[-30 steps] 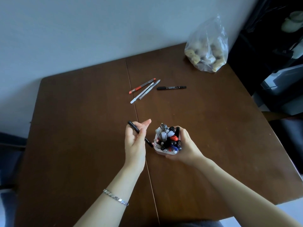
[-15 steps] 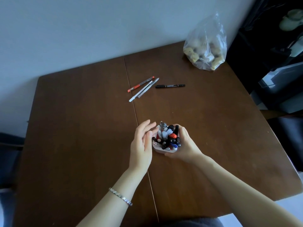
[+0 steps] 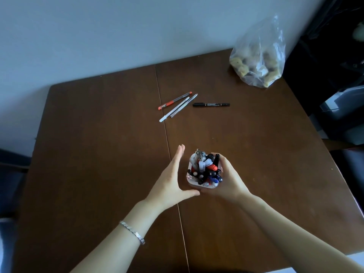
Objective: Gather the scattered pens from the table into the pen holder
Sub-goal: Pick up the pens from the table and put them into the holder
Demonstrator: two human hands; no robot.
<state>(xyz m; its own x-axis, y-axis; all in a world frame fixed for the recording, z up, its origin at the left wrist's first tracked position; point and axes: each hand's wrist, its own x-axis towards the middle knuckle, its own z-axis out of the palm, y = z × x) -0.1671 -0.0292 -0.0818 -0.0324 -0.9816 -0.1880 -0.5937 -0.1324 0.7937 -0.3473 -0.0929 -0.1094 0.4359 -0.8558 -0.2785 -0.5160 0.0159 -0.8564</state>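
Pen holder (image 3: 199, 184) full, right hand (image 3: 229, 181) grip wrapped around it; left hand (image 3: 171, 181) flat, empty; four pens (image 3: 178, 106) on tabletop (image 3: 98, 154).

Dim, cool daylight; soft shadows; wide-angle bending at edges; sharp centre.

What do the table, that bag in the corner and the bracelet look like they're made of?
The table looks like dark brown wood or wood veneer with a satin finish; it shows a soft sheen and a seam down the middle. The bag is thin clear plastic, crinkled and glinting. The bracelet on the left wrist looks like silvery metal links, which catch the light.
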